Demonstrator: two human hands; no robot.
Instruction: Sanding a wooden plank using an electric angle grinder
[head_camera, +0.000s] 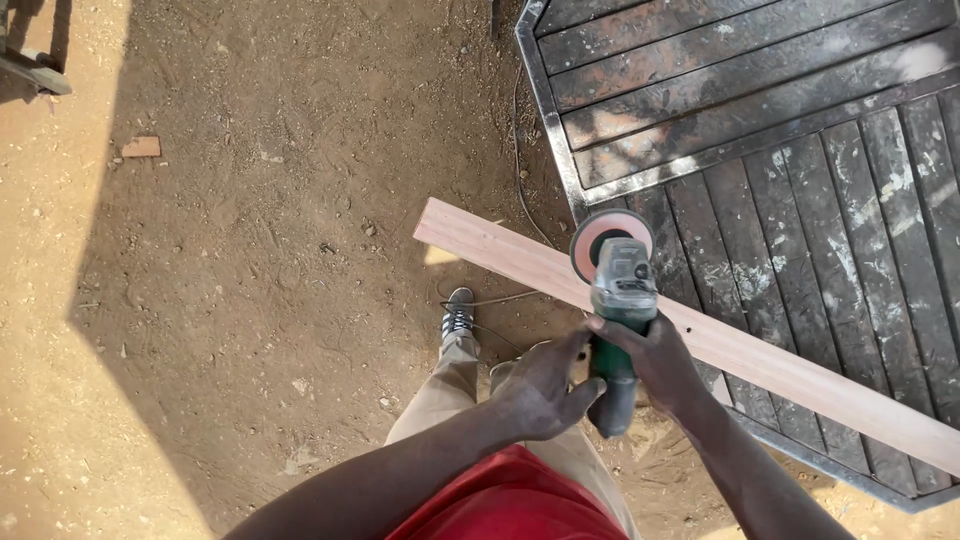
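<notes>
We gripped the green angle grinder (618, 325) with our left hand (545, 385) and right hand (655, 360), judging its sanding disc (606, 240) best kept flat on the wooden plank (760, 355).

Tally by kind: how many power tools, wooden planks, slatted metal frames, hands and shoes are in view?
Grinder: 1
Plank: 1
Slatted frame: 1
Hands: 2, left hand, right hand
Shoe: 1
Total: 6
</notes>
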